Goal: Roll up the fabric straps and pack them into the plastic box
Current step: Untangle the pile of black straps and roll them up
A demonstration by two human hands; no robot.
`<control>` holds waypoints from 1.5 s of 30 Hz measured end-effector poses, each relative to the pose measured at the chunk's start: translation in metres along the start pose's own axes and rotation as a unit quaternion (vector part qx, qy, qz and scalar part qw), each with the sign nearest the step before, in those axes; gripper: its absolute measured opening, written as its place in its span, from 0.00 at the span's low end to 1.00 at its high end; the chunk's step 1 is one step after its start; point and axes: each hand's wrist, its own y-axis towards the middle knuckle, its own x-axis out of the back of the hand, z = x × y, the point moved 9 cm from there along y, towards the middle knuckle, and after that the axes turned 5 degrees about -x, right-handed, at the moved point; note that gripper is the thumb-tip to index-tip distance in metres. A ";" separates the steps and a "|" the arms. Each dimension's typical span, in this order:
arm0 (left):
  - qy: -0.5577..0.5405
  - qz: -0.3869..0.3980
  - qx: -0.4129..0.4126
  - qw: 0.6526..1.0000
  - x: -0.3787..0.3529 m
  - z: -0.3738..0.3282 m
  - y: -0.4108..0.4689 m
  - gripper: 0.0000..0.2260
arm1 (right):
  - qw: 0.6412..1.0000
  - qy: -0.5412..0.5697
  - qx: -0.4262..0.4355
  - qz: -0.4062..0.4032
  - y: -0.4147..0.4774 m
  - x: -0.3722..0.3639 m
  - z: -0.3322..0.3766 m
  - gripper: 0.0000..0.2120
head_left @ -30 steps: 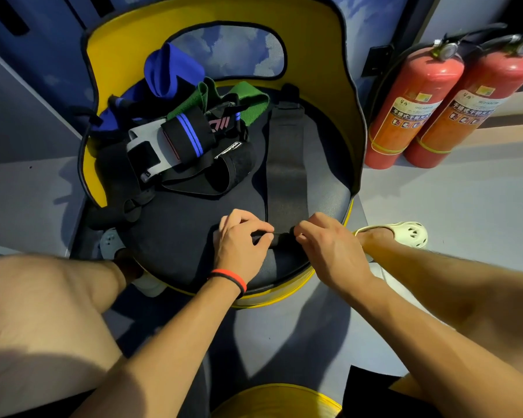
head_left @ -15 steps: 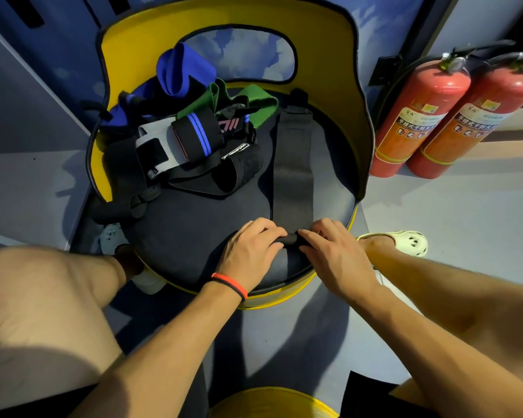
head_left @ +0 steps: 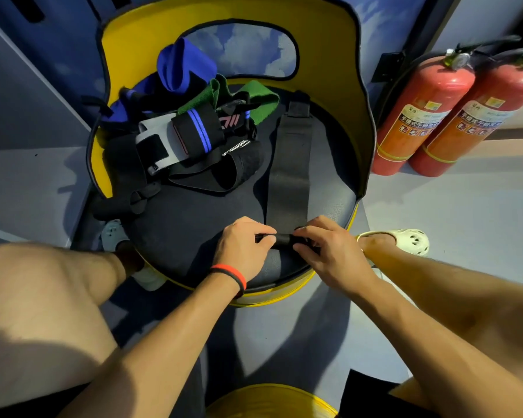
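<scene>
Grey floor (head_left: 465,221) lies all around a yellow chair (head_left: 329,55) with a round dark seat (head_left: 194,236). On the seat, a long black strap (head_left: 290,164) lies flat and straight, running from the back of the seat to the front. Its near end is wound into a small tight roll (head_left: 281,238). Both hands hold that roll. The left hand (head_left: 242,248), with a red and black band (head_left: 230,276) on its wrist, pinches the left end of the roll with curled fingers. The right hand (head_left: 329,251) pinches the right end the same way. The hands are close together, and a bit of the roll shows between them.

At the back left of the seat sits a messy pile of other straps (head_left: 194,137), lying over each other. A blue strap (head_left: 181,64) sticks up at the back, and a green strap (head_left: 260,101) is beside it.

Two red fire extinguishers (head_left: 420,116) stand side by side on the floor, right of the chair. A pale shoe (head_left: 405,241) shows by the right side of the seat.
</scene>
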 end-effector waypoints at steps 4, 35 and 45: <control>-0.004 0.003 0.036 0.999 0.002 0.003 0.004 0.06 | 0.999 0.015 -0.023 0.031 0.007 0.002 -0.005 0.12; 0.037 0.002 -0.110 0.993 -0.002 -0.003 0.004 0.12 | 0.990 -0.132 0.036 -0.013 0.009 0.002 0.006 0.15; -0.055 -0.025 -0.039 0.997 0.004 0.003 -0.005 0.08 | 0.997 -0.039 -0.040 0.060 0.017 0.014 -0.005 0.09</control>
